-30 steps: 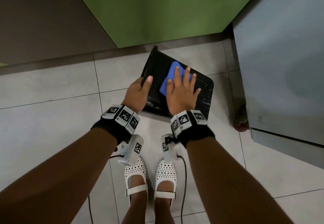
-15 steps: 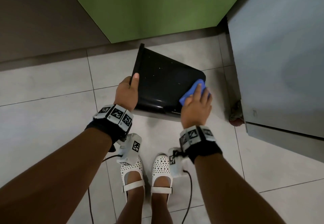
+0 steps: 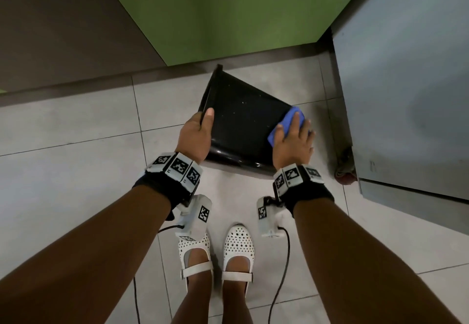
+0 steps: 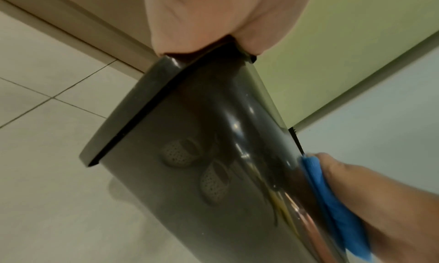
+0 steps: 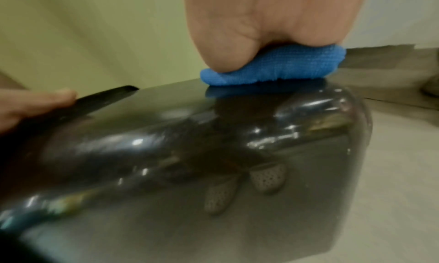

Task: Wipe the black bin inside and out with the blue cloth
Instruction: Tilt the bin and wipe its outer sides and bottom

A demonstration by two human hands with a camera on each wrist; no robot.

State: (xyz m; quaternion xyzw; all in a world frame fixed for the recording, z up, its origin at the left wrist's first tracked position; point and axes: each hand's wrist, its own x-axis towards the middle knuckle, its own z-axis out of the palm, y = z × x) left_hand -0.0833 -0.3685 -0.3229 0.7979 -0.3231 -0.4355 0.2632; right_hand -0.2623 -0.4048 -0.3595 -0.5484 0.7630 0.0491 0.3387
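Over approx. 1 s the right hand (image 3: 294, 143) has carried the blue cloth (image 3: 288, 125) from the middle of the black bin's (image 3: 243, 120) upper face to its right edge, near the base. Fingers, curled 0.5 s ago, now lie flatter. Bin has turned slightly; more of its side shows.

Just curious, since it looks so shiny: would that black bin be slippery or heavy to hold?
Probably slippery: the bin is glossy enough to mirror the shoes. Likely light, since the left hand holds it tilted by the rim. It seems stiff: it keeps shape under the cloth.
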